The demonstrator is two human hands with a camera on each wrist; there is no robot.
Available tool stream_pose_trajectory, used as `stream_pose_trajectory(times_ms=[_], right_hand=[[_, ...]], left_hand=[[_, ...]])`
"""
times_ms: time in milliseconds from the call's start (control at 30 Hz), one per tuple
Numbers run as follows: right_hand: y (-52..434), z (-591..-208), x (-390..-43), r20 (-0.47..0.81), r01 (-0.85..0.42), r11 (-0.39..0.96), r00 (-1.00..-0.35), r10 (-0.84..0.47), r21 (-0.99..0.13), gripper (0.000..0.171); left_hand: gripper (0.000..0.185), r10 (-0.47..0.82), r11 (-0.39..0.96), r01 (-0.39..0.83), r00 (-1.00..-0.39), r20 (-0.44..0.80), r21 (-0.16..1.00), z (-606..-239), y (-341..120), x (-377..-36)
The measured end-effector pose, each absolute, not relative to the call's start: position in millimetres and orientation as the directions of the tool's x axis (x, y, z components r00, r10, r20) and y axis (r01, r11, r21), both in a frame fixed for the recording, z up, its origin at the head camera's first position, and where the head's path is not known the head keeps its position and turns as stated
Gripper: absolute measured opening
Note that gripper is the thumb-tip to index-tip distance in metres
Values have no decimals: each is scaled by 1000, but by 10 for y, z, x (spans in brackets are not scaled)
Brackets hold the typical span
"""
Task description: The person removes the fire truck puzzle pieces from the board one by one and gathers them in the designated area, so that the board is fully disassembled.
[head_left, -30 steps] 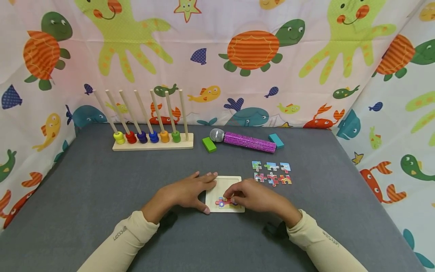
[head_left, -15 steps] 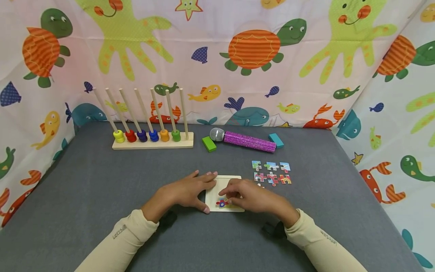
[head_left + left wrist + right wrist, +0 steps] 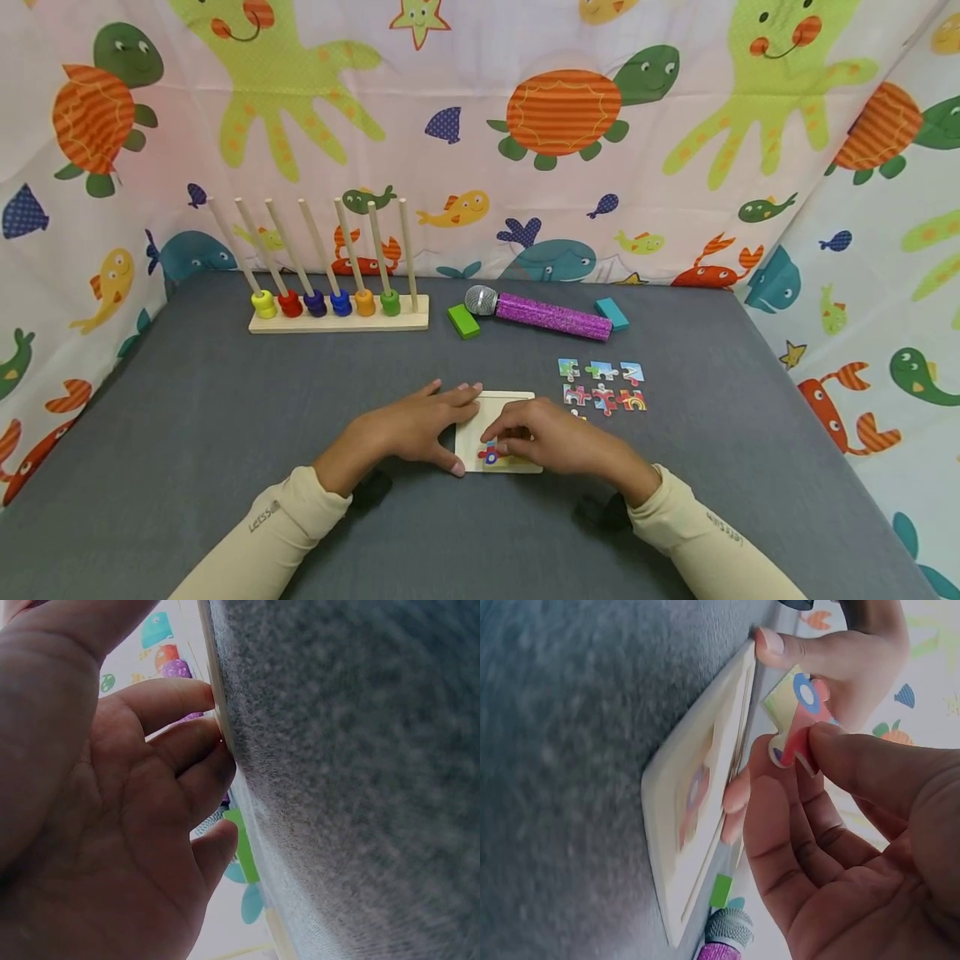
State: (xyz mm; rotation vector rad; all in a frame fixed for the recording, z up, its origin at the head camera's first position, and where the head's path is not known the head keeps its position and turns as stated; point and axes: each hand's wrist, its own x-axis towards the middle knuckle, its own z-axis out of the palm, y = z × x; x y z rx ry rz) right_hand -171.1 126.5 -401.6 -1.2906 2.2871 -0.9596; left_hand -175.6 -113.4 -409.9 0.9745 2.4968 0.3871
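Nearest you, your cream sleeves (image 3: 285, 521) carry small dark lettering at each forearm; the left one seems to read "Letss", the right one is too small to read.

Your left hand (image 3: 408, 425) lies with relaxed, nearly straight fingers against the left edge of the pale wooden puzzle tray (image 3: 472, 446) on the grey felt-covered desk (image 3: 225, 433); the left wrist view shows the fingertips (image 3: 202, 754) touching that edge. Keep that pressure so the tray cannot slide.

Your right hand (image 3: 558, 437) pinches a red, blue and yellow jigsaw piece (image 3: 799, 716) between thumb and fingers, tilted just above the tray's recess. Lower it flat, turn it until its lobes agree with the recess corner, then press with a fingertip, not the whole hand.

Beyond, to the right, six loose printed jigsaw pieces (image 3: 602, 385) lie in two rows. Farther back lie a green block (image 3: 462, 321), a purple glitter toy microphone (image 3: 547, 315) and a teal block (image 3: 612, 313); to the left stands a wooden peg rack with coloured rings (image 3: 337, 304). No writing shows on these.
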Motion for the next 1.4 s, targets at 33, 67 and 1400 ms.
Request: stream_pose_trajectory(times_ms=[33,67,1400], right_hand=[[1277,-4010,-1713,26,-605,364,-537,-843,-708,18],[1290,-4004,-1715,20,-593,371,-547,-837,-714,18],[2289,-3953,-1800,44,-562,568,-733,-679,-602,18]], left_hand=[[92,691,716,571,-661,-292,402,-4098,-1131,-1757],[92,690,717,570,-661,-295,400,-4098,-1128,-1758],[93,651,754,516,-669,-359,407,-4063,-1113,-1763]])
